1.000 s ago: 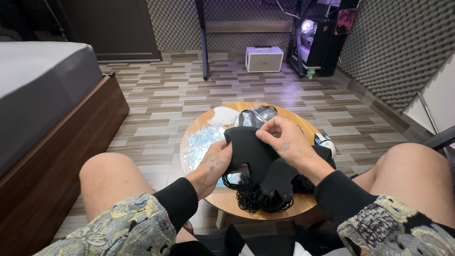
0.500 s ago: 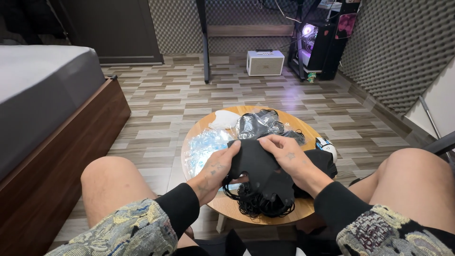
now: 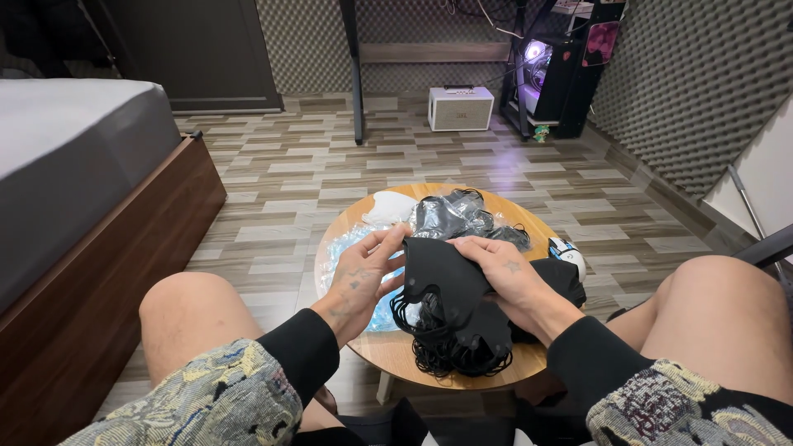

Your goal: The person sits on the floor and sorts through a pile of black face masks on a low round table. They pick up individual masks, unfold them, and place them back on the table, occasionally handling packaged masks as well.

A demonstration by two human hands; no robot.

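On a small round wooden table (image 3: 388, 351) between my knees lies a stack of black face masks (image 3: 450, 318) with dangling ear loops. My right hand (image 3: 500, 272) presses down on the top of the stack, fingers curled over the top mask. My left hand (image 3: 363, 272) pinches the left edge of that top black mask between thumb and fingers. Behind the stack sits a bag of black masks in clear wrap (image 3: 450, 213), with a white mask (image 3: 388, 206) at its left. Light blue clear wrappers (image 3: 343, 252) lie under my left hand.
A small white and blue object (image 3: 568, 254) rests at the table's right edge. A bed with a wooden frame (image 3: 99, 248) runs along the left. Far back stand a white speaker box (image 3: 460, 108), a desk leg (image 3: 355, 74) and a lit computer tower (image 3: 549, 78).
Both hands slid a little toward me with the black masks. My left hand shifted from the stack's side to pinching the top mask's left edge; my right hand settled flatter on the pile.
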